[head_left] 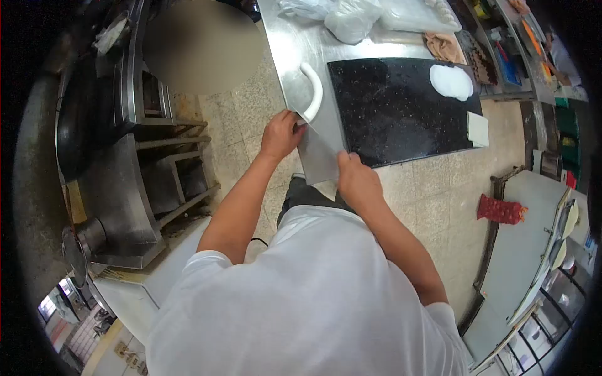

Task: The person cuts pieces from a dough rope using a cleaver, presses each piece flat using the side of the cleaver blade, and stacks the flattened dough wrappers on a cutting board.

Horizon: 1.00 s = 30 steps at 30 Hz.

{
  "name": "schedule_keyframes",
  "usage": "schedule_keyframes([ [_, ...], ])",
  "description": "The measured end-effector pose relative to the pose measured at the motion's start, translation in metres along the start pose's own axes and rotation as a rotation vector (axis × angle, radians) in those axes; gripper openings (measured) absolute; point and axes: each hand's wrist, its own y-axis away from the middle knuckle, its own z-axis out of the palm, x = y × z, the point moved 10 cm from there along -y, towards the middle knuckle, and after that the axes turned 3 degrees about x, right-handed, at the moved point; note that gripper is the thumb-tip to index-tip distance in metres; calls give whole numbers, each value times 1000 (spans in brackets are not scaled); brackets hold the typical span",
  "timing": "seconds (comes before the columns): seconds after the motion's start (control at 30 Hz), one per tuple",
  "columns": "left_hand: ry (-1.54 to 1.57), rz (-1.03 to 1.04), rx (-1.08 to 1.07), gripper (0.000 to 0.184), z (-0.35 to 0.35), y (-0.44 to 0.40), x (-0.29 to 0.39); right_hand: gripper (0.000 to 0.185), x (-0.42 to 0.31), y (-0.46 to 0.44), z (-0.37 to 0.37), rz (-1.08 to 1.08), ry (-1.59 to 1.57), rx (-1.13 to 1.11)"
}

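Observation:
A thin grey sheet (321,153), plastic or metal, spans the gap between my two hands at the near end of the steel table. My left hand (281,134) is closed on its left edge, thumb and fingers pinching. On the other side my right hand (359,178) grips the right edge, fingers folded with the knuckles up. A curved white dough rope (313,91) lies on the table just beyond my left hand, its near end close to the sheet. Right of it is a black speckled slab (395,113), carrying a white powdery patch (451,82) and a white square scraper (478,130).
Plastic bags (354,20) and a brown cloth (444,47) lie toward the table's far end. Steel kitchen equipment (113,207) stands at left. A red net bag (500,210) rests on a pale cabinet (527,244) at right. A person (561,59) is partly visible at far right.

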Motion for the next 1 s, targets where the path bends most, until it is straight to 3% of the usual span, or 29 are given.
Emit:
schedule_keyframes([
  [0.03,4,9,-11,24,-3,2,5,19,2,-7,16,37,48,-113],
  [0.1,7,-153,-72,20,-4,-3,-6,20,7,-5,22,46,22,-92],
  [0.23,169,-32,7,30,-10,-14,-17,24,44,32,34,-3,-112,-41],
  [0.3,-28,-300,-173,38,-10,-16,-25,23,65,64,16,75,-167,-49],
  [0.33,-28,-288,-171,38,-7,-20,-10,21,86,81,19,145,-280,-77],
  [0.47,-253,187,-363,47,49,-36,106,20,155,148,-3,299,-561,0],
  [0.53,-110,471,-538,36,96,-32,180,22,194,182,-20,408,-665,165],
  [0.57,-273,595,-439,35,122,-23,199,22,200,195,-35,421,-684,165],
  [0.6,-413,625,-510,57,154,-20,208,25,213,203,-66,479,-754,251],
  [0.63,-423,647,-514,57,168,-26,223,28,231,210,-89,537,-821,342],
  [0.73,-377,678,-608,75,207,-43,252,32,275,207,-154,383,-828,700],
  [0.8,-359,701,-619,72,216,-54,264,34,321,175,-160,403,-999,940],
  [0.9,-338,717,-601,66,223,-59,273,29,397,87,-115,605,-1241,877],
  [0.97,-319,643,-583,66,229,-69,268,25,417,67,-61,997,-1555,646],
  [1.0,-324,667,-577,66,229,-80,270,24,412,64,-66,966,-1542,658],
])
